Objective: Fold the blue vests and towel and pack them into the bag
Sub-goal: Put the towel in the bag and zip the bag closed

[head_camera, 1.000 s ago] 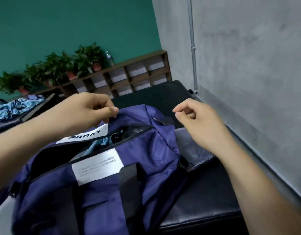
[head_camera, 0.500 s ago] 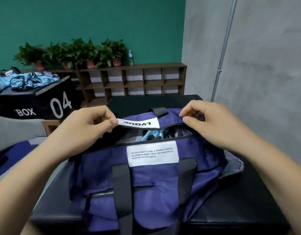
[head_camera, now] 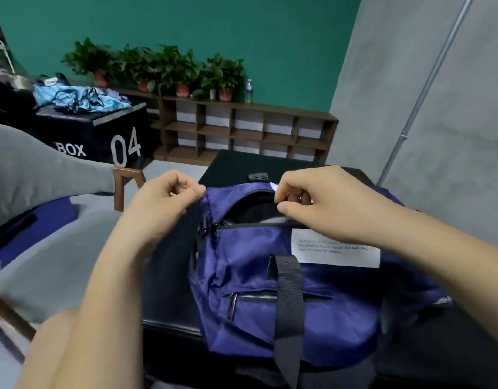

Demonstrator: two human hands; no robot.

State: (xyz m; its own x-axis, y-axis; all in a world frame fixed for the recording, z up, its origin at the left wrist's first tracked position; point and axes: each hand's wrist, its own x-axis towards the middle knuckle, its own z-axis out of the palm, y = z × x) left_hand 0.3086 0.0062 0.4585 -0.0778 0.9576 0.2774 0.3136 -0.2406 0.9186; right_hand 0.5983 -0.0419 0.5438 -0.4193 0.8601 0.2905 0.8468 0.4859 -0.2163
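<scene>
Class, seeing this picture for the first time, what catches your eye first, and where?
A dark blue bag fills the centre foreground. The left hand and right hand pinch its fabric on either side of its open top. Behind at left stand a black box marked BOX 04 and a row of potted plants.

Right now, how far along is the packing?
Done: probably the packing; something grey shows inside the bag, the rest too dark to confirm. In hand: left hand and right hand each pinch the bag's top edge. Left: its top is not yet zipped shut.
</scene>
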